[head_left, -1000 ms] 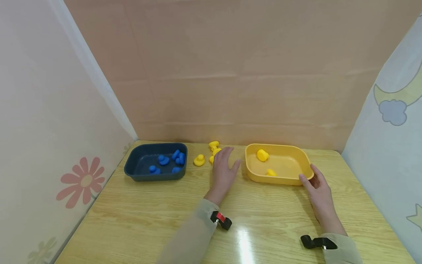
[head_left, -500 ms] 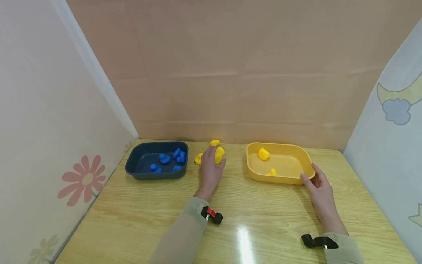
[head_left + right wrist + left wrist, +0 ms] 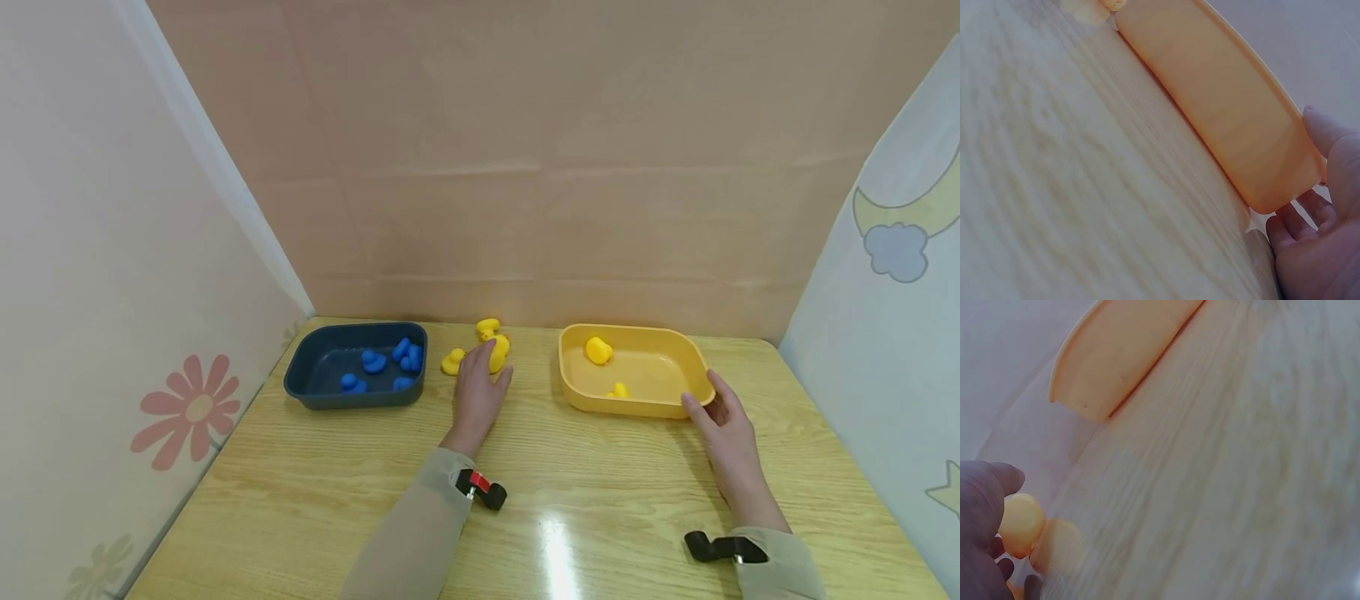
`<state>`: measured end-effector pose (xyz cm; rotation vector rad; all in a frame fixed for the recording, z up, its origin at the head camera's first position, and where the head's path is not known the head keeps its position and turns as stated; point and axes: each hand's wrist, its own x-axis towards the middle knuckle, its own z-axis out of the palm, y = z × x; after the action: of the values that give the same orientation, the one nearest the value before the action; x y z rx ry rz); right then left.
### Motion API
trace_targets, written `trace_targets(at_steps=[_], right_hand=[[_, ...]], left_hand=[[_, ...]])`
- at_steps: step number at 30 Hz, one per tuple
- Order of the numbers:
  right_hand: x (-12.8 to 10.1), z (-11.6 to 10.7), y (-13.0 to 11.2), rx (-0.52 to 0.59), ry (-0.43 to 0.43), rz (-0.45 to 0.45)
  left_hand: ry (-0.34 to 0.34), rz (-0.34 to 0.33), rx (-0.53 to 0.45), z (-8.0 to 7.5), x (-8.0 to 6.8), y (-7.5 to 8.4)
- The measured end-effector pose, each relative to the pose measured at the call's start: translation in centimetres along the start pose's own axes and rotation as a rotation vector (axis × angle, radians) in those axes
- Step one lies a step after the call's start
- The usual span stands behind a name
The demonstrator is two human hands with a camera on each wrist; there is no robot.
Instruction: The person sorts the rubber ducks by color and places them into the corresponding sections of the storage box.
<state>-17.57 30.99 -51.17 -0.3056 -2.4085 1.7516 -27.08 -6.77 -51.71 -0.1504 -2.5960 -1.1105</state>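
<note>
My left hand [image 3: 489, 368] sits between the two trays and grips a yellow duck [image 3: 499, 352]. In the left wrist view the thumb [image 3: 988, 484] and curled fingers close round that duck [image 3: 1020, 520]. Two more yellow ducks lie by it, one [image 3: 452, 362] to the left and one [image 3: 487, 327] behind. My right hand [image 3: 708, 402] rests against the near right corner of the yellow tray [image 3: 667, 407], fingers relaxed; the right wrist view shows the thumb [image 3: 1325, 134] beside the tray wall [image 3: 1229, 119]. Two yellow ducks [image 3: 597, 350] [image 3: 618, 390] lie inside the tray.
A dark blue tray [image 3: 352, 398] with several blue ducks [image 3: 371, 362] stands left of the hand. The wooden table [image 3: 585, 492] is enclosed by a back wall and cloth side panels. A wrist camera clip [image 3: 483, 488] sits on each sleeve.
My left hand moved left and away from the yellow tray onto the loose ducks and closed round one. The right hand stayed at the tray corner.
</note>
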Motion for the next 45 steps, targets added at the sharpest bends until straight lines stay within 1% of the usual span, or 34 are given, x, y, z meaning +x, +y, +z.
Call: trace_targets(at_steps=[4,12,20,26,29,35,45], right_hand=[[0.12,0.0,0.05,0.001,-0.001,0.011],[0.06,0.0,-0.04,0.0,0.005,0.021],[-0.08,0.0,-0.07,-0.001,0.004,-0.007],[0.07,-0.07,0.0,-0.007,-0.001,-0.001],[0.11,-0.08,0.04,-0.007,-0.003,-0.003],[0.11,-0.04,0.04,-0.003,-0.002,0.007],[0.15,0.05,-0.07,0.022,0.0,0.024]], left_hand=[[-0.006,0.014,0.001,0.11,-0.07,-0.06],[0.014,0.029,0.02,0.06,-0.11,-0.21],[-0.016,0.025,0.018,0.24,-0.13,-0.52],[-0.044,-0.006,0.014,0.08,-0.11,-0.31],[-0.046,-0.016,0.007,0.03,-0.13,-0.2],[-0.032,-0.014,-0.008,0.04,-0.21,-0.21],[0.024,0.006,-0.113,-0.17,-0.23,0.25]])
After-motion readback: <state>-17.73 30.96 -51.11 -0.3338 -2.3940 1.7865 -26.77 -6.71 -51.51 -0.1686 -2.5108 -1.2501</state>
